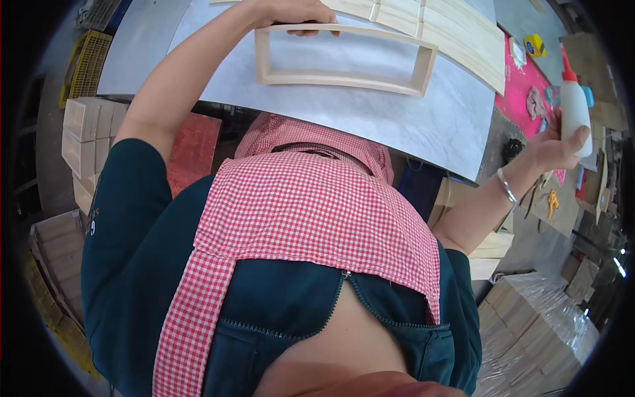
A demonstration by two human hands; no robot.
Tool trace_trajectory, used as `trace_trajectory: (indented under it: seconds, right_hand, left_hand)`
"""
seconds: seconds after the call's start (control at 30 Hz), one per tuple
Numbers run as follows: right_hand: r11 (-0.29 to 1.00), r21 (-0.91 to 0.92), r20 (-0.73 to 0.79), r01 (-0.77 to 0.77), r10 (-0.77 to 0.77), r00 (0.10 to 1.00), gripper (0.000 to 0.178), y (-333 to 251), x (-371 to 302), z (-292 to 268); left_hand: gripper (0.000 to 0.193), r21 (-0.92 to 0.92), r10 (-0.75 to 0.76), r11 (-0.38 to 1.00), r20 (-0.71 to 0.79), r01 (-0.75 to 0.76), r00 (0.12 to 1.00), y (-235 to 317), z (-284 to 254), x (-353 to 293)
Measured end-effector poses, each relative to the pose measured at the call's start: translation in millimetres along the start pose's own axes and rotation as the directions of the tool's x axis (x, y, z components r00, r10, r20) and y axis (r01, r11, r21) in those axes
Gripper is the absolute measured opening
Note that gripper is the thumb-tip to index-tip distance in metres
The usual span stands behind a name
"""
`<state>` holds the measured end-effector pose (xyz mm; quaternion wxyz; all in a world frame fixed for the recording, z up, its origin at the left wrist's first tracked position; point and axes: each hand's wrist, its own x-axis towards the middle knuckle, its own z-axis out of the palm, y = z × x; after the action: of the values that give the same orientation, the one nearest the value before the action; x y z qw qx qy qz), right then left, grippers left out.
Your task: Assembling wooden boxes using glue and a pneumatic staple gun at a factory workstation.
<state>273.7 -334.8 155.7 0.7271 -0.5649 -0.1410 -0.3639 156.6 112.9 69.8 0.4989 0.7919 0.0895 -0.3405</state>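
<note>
My left hand [297,14] reaches to the far side of a pale wooden rectangular frame [344,82], its fingers curled over the far board. The frame stands on the near part of a white marble-patterned table, its open middle showing the tabletop. Out to the right, my right hand [561,147] is wrapped round a white squeeze bottle [574,109] with a red pointed nozzle. The bottle is upright in the picture, well apart from the frame.
Pale wooden boards [456,41] lie at the table's far right. Beside them a pink surface [521,92] carries a crumpled rag [536,103]; a yellow tape measure [534,45] lies near it. Wooden boxes [86,126] are stacked at left, a plastic-wrapped stack [529,324] at lower right.
</note>
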Motion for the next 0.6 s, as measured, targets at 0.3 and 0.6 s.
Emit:
trace_trajectory:
  seconds: [0.3,0.6]
  right_hand:
    - [0.994,-0.011,0.124,-0.111,0.111,0.986,0.062,-44.3,-69.7,66.1]
    - [0.927,0.023,0.453,-0.373,0.323,0.831,0.05,-29.5,-145.8,101.2]
  left_hand:
    - [0.034,0.628,0.584,0.761,-0.551,-0.166,0.596,7.6,76.8,-10.6]
    - [0.033,0.847,0.753,0.522,-0.403,-0.099,0.52,-30.2,170.9,-40.0]
